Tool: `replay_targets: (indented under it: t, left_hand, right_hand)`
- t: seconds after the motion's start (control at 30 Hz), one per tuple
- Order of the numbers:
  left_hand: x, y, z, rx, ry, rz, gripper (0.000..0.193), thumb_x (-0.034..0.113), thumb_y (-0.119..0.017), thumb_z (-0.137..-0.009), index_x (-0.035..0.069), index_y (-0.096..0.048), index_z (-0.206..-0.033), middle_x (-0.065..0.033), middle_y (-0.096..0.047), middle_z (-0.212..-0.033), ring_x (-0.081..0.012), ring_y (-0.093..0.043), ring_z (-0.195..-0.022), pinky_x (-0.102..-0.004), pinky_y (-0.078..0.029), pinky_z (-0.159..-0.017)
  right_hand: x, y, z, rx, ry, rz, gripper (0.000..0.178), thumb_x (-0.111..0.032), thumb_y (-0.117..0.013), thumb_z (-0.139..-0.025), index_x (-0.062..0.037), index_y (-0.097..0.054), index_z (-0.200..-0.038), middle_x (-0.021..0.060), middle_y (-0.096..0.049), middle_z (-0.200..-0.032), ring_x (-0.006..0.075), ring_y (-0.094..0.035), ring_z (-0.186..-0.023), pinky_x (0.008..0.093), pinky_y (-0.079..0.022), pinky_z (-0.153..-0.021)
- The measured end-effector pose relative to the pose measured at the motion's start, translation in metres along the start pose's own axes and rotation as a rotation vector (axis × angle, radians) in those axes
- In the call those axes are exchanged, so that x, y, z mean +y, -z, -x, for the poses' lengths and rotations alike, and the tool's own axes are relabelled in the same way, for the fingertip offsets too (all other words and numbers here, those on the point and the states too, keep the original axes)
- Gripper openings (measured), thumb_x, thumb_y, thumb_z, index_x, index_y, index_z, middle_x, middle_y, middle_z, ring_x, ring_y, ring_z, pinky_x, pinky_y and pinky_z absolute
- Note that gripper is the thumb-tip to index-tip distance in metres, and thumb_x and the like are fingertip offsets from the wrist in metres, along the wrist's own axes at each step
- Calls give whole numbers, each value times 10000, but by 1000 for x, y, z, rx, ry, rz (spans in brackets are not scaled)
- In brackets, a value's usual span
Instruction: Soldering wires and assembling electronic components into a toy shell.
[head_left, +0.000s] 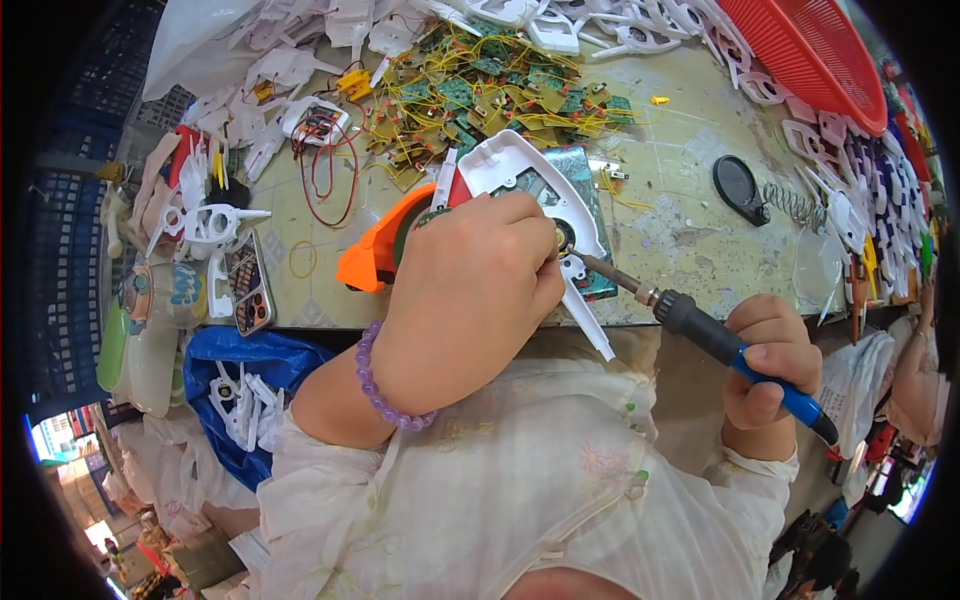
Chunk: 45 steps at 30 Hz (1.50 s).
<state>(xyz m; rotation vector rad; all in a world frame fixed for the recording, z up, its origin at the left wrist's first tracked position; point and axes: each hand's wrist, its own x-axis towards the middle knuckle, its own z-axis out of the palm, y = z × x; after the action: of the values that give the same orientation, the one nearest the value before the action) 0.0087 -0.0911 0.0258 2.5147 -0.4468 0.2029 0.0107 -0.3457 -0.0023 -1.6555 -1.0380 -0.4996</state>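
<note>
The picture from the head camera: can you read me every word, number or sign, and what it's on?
None can be read clearly enough to quote.
Pale, see-through container with blue squiggles: too blurred to read.
Heap of green and tan circuit boards: too small to tell.
Blue-and-black soldering iron in the right hand: no writing visible.
White plastic casing: no writing visible.

Lt purple bead bracelet (367, 385) on L wrist (405, 370), off-white blouse (460, 480) w/ pink flwrs (603, 460), grn btns (638, 480)
</note>
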Motion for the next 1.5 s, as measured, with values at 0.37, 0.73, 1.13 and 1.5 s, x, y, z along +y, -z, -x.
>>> replay_targets:
  t: [0.37,0.73,1.13,1.5]
  left_hand:
    - [2,0,0,8,-5,-32,68,27,-663,-682,-1,-601,-685,-64,-628,-783,-212,-605,-629,-309,-476,-564]
    - [4,-2,-1,27,-39,-66,77,35,-664,-680,7,-593,-670,-61,-614,-763,-216,-597,-631,-321,-472,-566]
    - [3,-1,1,24,-11,-49,64,35,-658,-689,8,-601,-679,-60,-620,-780,-215,-604,-635,-320,-476,-575]
    - [4,-2,0,79,-19,-17,75,52,-642,-672,32,-569,-667,-84,-552,-704,-275,-555,-668,-375,-448,-579]
  right_hand:
    - [-5,2,-4,-47,10,16,309,-370,-475,-933,-62,-474,-920,68,-503,-629,201,-493,-540,307,-403,-492]
    - [-14,2,-13,-179,164,124,241,-279,-548,-864,-47,-515,-919,62,-507,-635,212,-499,-511,340,-374,-445]
    - [-16,5,18,214,83,200,316,-375,-468,-944,-59,-464,-935,65,-503,-630,191,-477,-522,315,-394,-476]
    - [-20,108,36,1249,-187,732,163,-158,-553,-863,-20,-559,-778,52,-514,-645,102,-454,-530,216,-342,-467]
